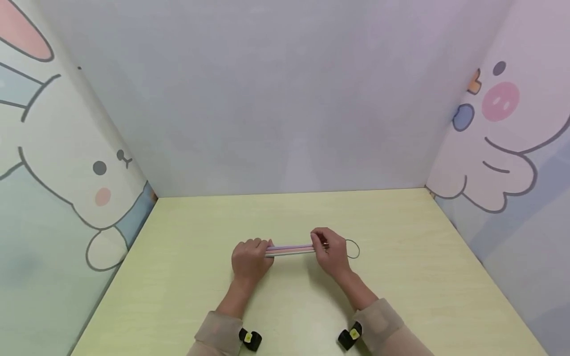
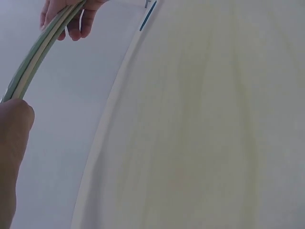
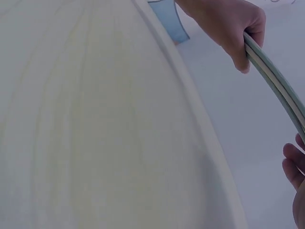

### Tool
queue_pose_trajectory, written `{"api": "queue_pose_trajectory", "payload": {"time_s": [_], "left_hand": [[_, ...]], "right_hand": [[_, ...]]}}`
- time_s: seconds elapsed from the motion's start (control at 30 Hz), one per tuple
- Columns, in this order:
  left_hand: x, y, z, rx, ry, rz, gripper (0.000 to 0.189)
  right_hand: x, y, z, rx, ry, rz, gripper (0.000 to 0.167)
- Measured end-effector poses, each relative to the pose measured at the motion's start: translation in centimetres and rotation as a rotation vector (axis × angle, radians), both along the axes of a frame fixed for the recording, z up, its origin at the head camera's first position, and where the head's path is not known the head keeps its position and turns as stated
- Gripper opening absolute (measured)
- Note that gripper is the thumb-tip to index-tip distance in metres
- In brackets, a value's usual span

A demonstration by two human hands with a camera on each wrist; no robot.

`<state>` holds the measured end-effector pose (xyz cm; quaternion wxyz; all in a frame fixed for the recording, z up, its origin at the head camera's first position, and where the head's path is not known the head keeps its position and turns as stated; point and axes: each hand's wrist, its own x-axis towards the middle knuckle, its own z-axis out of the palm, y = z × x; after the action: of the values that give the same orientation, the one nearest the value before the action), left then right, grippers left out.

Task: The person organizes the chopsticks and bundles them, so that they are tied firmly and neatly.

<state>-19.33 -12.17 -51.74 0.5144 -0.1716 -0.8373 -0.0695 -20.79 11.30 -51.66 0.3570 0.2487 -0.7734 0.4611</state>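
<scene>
A slim bundle of pastel cords, purple, pink and pale green, stretches sideways between both hands above the table. My left hand grips its left end with curled fingers, knuckles upward. At the other end my right hand pinches the bundle between thumb and fingers. Beyond the right hand a thin dark loop sticks out. From the left wrist view the cords look green and cream, side by side in a gentle bend. The right wrist view has the left hand around the far end. Both ends are hidden inside the hands.
The pale yellow table reaches back to a plain grey wall. Side panels with cartoon animals flank it: a rabbit on the left, a pig-nosed figure on the right. Black cameras sit at both cuffs.
</scene>
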Motion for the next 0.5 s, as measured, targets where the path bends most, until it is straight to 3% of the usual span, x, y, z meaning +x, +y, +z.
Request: {"api": "queue_pose_trajectory", "payload": {"time_s": [0.13, 0.23, 0.37, 0.5], "left_hand": [[0.1, 0.2, 0.0, 0.015, 0.037, 0.002, 0.027], [0.1, 0.3, 0.0, 0.017, 0.050, 0.005, 0.030], [0.2, 0.4, 0.2, 0.010, 0.021, 0.009, 0.026], [0.2, 0.2, 0.1, 0.009, -0.039, 0.018, 0.019]], "right_hand": [[0.7, -0.1, 0.9, -0.078, -0.095, 0.020, 0.013], [1.9, -0.3, 2.5, -0.090, -0.143, 0.100, 0.012], [2.9, -0.3, 4.3, -0.052, -0.164, 0.178, 0.013], [3.1, 0.1, 4.7, -0.010, -0.182, 0.212, 0.014]]}}
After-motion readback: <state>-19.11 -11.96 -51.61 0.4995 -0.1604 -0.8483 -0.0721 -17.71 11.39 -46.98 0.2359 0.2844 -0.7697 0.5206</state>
